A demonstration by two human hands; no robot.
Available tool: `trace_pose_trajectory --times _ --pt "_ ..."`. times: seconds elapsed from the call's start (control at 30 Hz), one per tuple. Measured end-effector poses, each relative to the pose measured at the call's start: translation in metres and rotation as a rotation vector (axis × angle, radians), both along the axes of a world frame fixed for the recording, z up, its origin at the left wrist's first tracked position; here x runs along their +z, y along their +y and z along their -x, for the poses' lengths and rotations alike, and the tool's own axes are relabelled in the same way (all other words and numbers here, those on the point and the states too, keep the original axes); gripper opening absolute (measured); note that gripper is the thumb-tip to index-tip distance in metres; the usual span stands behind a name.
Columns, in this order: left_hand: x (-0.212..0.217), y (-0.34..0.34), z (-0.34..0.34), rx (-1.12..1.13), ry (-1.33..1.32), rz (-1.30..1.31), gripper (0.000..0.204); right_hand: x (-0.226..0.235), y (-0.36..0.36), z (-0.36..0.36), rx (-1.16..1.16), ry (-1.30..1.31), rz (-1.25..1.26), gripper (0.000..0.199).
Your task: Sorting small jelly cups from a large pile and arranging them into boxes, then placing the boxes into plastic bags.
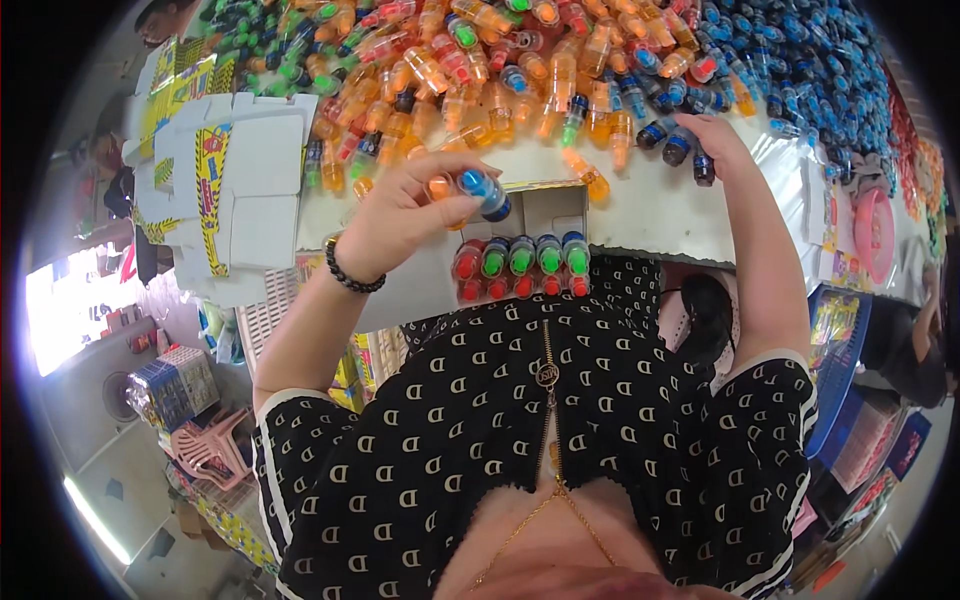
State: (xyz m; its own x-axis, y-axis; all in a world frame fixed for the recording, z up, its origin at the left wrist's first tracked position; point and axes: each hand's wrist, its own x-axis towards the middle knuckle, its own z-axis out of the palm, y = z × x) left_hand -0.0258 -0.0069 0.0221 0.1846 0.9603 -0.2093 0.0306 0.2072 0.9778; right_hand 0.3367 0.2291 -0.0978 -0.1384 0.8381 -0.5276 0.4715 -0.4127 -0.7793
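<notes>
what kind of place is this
Probably a small packing workshop: a white table heaped with small coloured bottles, flat printed cartons stacked beside them, and an open box partly filled.

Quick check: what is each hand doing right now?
Left hand: closed on small bottles with orange and blue caps.
Right hand: closed on dark small bottles at the pile.

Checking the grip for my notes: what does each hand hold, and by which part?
The left hand pinches small bottles around their bodies. The right hand grips dark-capped bottles from the pile; exact hold unclear.
</notes>
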Motion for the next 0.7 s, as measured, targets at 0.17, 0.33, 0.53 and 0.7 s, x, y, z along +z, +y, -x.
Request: trace_pose_trajectory --times 0.17,0.33,0.53,0.7 --pt "-0.005 -0.014 -0.007 -0.04 0.048 0.065 0.031 -0.013 -0.003 -0.003 -0.063 0.034 -0.018 0.042" --pt "-0.012 -0.017 -0.007 -0.038 0.102 -0.056 0.031 -0.01 0.005 0.009 0.066 -0.063 0.045 0.038" --pt "-0.011 -0.016 -0.005 -0.015 0.076 0.029 0.032 -0.001 0.002 0.007 0.1 -0.071 -0.063 0.034" --pt "-0.021 -0.026 -0.004 -0.098 0.4 -0.434 0.032 0.078 -0.079 0.042 0.165 0.06 -0.531 0.02"
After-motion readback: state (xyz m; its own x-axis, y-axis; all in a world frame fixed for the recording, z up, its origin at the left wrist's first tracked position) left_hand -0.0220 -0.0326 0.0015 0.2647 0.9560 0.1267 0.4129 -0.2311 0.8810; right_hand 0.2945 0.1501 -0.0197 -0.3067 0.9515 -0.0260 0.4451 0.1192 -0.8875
